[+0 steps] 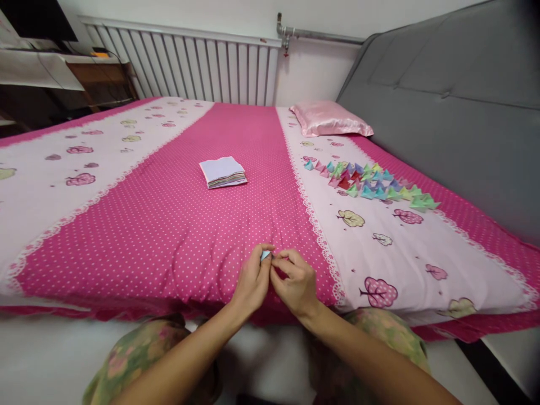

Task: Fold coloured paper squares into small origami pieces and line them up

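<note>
Close to the bed's near edge, my left hand (pixel 253 277) is closed around a small light-blue folded paper (pixel 265 255). Most of that paper is hidden by my fingers. My right hand (pixel 296 281) meets it from the right, thumb and index finger pinched at the paper's edge. Farther out on the bed lies a stack of square paper sheets (pixel 223 171), a pale lilac one on top. To the right stand rows of small folded paper boats (pixel 367 183) in green, blue, pink, red and yellow.
A pink polka-dot bedspread (pixel 169 225) with white printed bands covers the bed. Toward the back right lies a pink pillow (pixel 331 118) beside a grey padded headboard (pixel 447 95). Behind the bed are a white radiator (pixel 189 62) and a desk (pixel 101 76) with a dark screen (pixel 40 22).
</note>
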Tool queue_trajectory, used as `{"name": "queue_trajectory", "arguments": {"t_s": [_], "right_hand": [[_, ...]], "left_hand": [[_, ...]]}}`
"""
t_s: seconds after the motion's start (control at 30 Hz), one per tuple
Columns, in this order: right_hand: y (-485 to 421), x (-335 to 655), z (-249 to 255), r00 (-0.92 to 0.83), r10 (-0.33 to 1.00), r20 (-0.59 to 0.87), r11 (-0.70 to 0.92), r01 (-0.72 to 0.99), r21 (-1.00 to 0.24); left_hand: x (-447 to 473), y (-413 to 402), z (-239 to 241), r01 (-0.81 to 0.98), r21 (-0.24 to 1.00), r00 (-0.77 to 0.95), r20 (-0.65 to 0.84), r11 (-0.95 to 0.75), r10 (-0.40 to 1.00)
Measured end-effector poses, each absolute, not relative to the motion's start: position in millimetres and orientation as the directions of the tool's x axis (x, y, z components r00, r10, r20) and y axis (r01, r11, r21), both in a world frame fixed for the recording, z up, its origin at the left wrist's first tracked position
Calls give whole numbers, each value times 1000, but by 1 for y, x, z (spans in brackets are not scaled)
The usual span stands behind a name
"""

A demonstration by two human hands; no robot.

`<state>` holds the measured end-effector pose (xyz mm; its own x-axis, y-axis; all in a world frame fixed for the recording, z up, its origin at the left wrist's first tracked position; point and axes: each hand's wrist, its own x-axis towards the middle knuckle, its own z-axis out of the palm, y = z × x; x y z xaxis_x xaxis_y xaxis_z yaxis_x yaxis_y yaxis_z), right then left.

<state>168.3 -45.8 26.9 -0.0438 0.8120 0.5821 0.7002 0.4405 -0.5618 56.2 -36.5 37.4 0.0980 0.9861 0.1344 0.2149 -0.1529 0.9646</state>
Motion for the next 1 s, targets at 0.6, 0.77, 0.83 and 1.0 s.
{"name": "queue_trajectory", "arguments": {"t_s": [0.6, 0.77, 0.83, 1.0], "right_hand": [[-40, 179, 45, -93, 787, 610, 556, 535, -636], [-39, 178, 41, -83, 774, 628, 564, 543, -623], [-40, 177, 41, -94, 776, 623, 565, 542, -622], [-42, 177, 42, -121, 795, 595, 542, 581, -607]], "left_hand": [[44, -16, 58, -458, 763, 335, -328, 457, 883], [42, -16, 64, -457, 749, 400, -308, 480, 863], [41, -16, 64, -453, 737, 439, -306, 503, 844], [39, -16, 63, -438, 743, 470, -291, 506, 833]]}}
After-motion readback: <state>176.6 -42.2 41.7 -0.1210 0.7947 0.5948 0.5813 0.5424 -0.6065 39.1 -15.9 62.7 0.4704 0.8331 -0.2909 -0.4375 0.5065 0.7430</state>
